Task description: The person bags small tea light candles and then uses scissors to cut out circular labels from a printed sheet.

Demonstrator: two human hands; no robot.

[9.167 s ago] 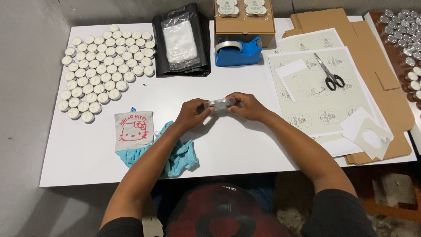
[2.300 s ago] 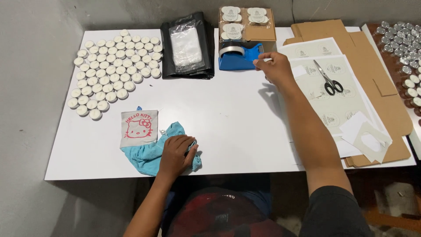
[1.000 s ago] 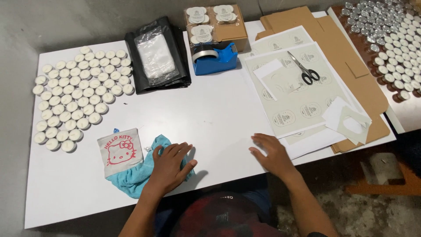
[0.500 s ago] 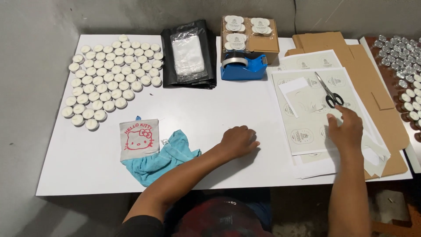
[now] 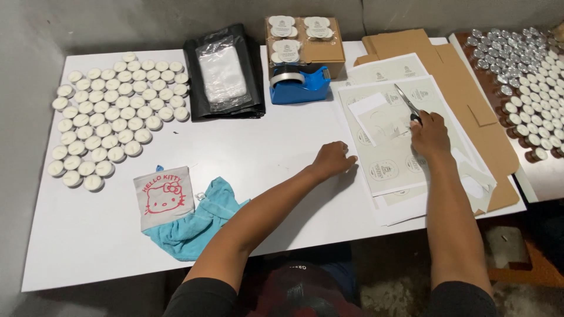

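Meanwhile, scissors are gripped by the right hand over the label sheets on the white tabletop, while the empty left hand is pressed flat beside the sheets' edge, apparently to steady them for cutting.

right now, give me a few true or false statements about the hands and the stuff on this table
1. The right hand grips the scissors over the label sheets. True.
2. The left hand rests on the blue cloth. False: it lies on the white table beside the sheets, apart from the cloth.
3. The blue tape dispenser stands in front of the cardboard box. True.
4. The white tealights are on the table's right side. False: they are grouped on the left; silver-cupped ones sit to the right.
5. The scissors lie untouched. False: the right hand holds them.
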